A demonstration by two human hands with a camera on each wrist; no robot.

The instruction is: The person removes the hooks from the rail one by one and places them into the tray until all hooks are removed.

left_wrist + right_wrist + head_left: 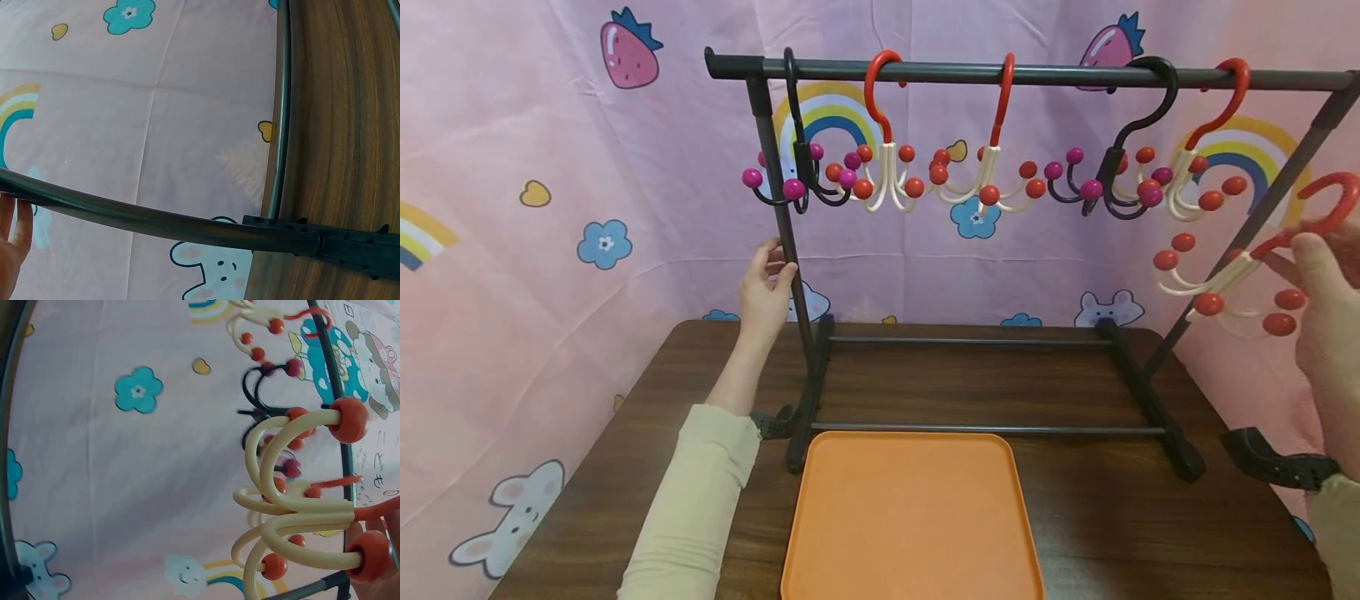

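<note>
A multi-prong hanging hook (1225,271), with cream prongs, red ball tips and a red hook end, is held tilted in my right hand (1326,308). My thumb and fingers pinch its red stem, in front of the rack's right post. In the right wrist view, the cream prongs (312,515) fill the foreground. My left hand (763,292) holds the left post (784,208) of a black garment rack, thumb in front and fingers partly hidden behind. In the left wrist view, its fingers (24,228) meet the post's lower side.
From the rack's top bar (955,73) hang several similar hooks, among them a black one with purple balls (805,162) and a cream one with red balls (887,171). An orange tray (910,517) lies on the wooden table (1112,517) before the rack. Patterned cloth hangs behind.
</note>
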